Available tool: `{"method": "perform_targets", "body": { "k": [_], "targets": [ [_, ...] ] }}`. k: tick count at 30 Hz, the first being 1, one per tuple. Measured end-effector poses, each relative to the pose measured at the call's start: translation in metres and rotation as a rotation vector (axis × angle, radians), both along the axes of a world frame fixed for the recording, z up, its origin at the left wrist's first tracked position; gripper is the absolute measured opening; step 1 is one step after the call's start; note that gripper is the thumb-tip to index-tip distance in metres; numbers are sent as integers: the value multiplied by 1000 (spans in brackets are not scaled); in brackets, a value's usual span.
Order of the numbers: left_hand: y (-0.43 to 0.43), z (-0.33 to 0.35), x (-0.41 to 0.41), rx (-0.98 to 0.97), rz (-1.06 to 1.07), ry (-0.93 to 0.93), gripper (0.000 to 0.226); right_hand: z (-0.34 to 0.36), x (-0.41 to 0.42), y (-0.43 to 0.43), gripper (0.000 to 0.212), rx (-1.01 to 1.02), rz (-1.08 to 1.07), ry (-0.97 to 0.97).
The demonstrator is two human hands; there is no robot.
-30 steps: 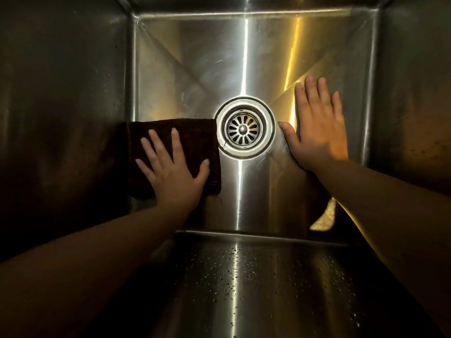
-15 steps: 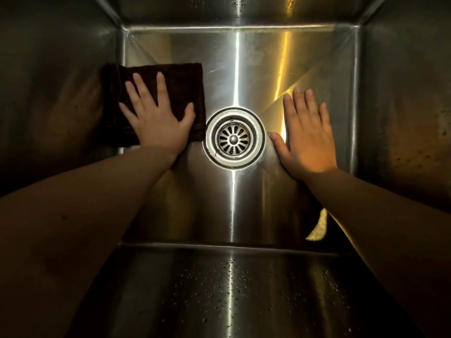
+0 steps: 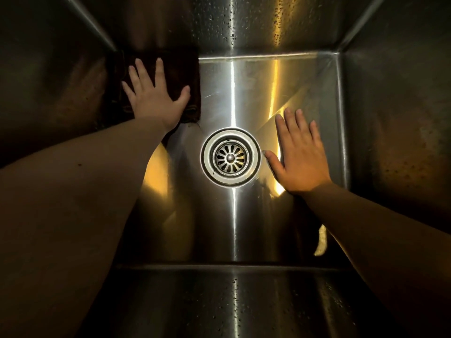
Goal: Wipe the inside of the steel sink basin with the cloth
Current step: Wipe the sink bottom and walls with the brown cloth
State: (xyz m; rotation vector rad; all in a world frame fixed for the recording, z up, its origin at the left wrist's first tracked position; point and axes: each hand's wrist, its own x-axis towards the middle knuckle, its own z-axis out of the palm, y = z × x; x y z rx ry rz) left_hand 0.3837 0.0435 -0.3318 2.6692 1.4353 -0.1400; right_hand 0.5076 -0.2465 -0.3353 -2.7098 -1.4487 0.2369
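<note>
I look straight down into the steel sink basin (image 3: 234, 228). A dark brown folded cloth (image 3: 180, 69) lies flat in the far left corner of the basin floor, against the back and left walls. My left hand (image 3: 153, 96) presses on it with straight, spread fingers. My right hand (image 3: 299, 152) rests flat on the bare steel just right of the round drain strainer (image 3: 230, 158), fingers straight and holding nothing.
Steel walls rise on all four sides; the back wall (image 3: 244, 23) and near wall (image 3: 234, 301) carry water droplets. The drain sits at the floor's middle, between my two hands. Bright reflections streak the floor.
My left hand has pushed the cloth along the left side from beside the drain up into the far left corner. My right hand has stayed flat beside the drain.
</note>
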Motion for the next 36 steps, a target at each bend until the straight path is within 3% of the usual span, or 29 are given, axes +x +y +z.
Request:
{"method": "perform_targets", "body": {
  "k": [8,18,25,32,36],
  "targets": [
    [-8,7,-20,-46,-64,75,82,-1,-2,0,73,10,2,20],
    [-101,14,-103,-69,-91,99,83,1,-1,-1,74,-11,-5,38],
    [-73,6,-51,-39,34,35,80,1,0,0,73,-7,-6,20],
    [-31,4,23,-41,57,21,80,4,0,1,74,-25,-7,27],
    [-43,7,26,-23,45,-1,76,6,1,1,74,-38,-4,33]
  ]
}}
